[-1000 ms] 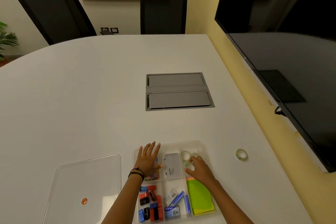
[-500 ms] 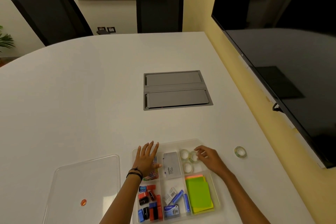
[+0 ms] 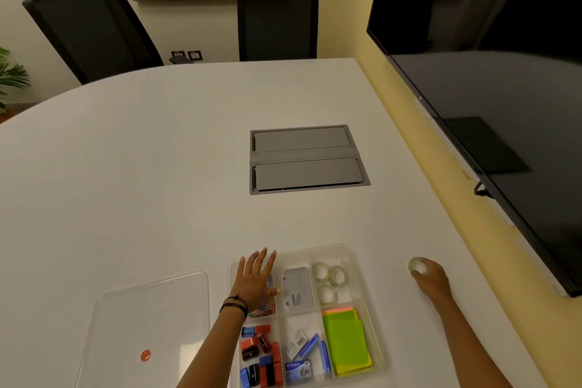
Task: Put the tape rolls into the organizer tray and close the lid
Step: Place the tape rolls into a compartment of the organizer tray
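A clear organizer tray (image 3: 346,248) with several compartments lies on the white table in front of me. Three clear tape rolls (image 3: 329,275) sit in its far right compartment. My left hand (image 3: 255,280) rests flat on the tray's far left compartment, fingers spread. One more tape roll (image 3: 416,265) lies on the table to the right of the tray. My right hand (image 3: 432,280) is on it, fingertips closed around its near side. The clear lid (image 3: 151,309) lies flat on the table to the left of the tray.
The tray also holds a grey box (image 3: 298,290), green sticky notes (image 3: 345,340), staple boxes and coloured clips. A grey cable hatch (image 3: 307,159) is set into the table farther away. A large dark screen (image 3: 504,104) hangs close on the right. Two black chairs stand beyond the table.
My right hand left the tray's tape compartment and moved right across the table to the loose tape roll. My left hand stayed on the tray.
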{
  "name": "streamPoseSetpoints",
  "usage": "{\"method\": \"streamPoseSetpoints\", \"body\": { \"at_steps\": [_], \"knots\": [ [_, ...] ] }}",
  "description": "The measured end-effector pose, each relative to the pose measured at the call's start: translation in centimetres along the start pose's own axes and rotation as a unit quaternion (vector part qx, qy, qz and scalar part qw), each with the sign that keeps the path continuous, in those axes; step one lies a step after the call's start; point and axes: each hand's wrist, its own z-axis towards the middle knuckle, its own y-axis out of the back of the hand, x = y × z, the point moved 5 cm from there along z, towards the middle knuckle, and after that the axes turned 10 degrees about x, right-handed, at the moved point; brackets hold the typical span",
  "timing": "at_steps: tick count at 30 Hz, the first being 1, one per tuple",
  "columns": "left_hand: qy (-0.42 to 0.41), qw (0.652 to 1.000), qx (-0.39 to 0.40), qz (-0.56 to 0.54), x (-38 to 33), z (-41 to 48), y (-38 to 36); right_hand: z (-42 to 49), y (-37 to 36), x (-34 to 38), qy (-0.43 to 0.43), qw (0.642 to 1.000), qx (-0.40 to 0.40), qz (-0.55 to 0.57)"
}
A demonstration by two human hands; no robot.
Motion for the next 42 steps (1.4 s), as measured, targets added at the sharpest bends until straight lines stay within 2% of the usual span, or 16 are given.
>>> {"method": "streamPoseSetpoints", "body": {
  "at_steps": [3,6,10,19,22,28,33,42],
  "knots": [
    [0.0,1.0,0.001,-0.002,0.0,0.0,0.0,-0.1,-0.6,-0.6,-0.018,0.999,0.048,-0.009],
    [0.003,1.0,-0.001,0.002,0.0,0.0,0.0,-0.6,-1.9,-1.0,-0.009,0.994,0.081,-0.074],
    [0.003,1.0,-0.001,-0.002,0.0,0.0,0.0,-1.5,-3.4,-0.9,0.055,0.988,0.066,-0.131],
    [0.001,1.0,-0.003,-0.011,0.0,0.1,0.0,-2.8,-6.0,1.6,0.124,0.989,0.06,-0.058],
    [0.001,1.0,-0.006,-0.009,0.0,0.0,0.0,-3.1,-6.8,1.8,0.137,0.98,0.084,-0.115],
    [-0.004,1.0,-0.009,-0.016,-0.1,0.0,0.1,-3.6,-7.2,1.2,0.112,0.971,0.072,-0.201],
    [-0.001,1.0,-0.01,-0.011,0.1,0.1,-0.1,-4.1,-6.5,0.6,0.106,0.981,0.058,-0.152],
    [-0.001,1.0,-0.015,-0.021,0.0,0.1,-0.2,-3.8,-5.9,4.8,0.087,0.989,0.098,0.072]
  ]
}}
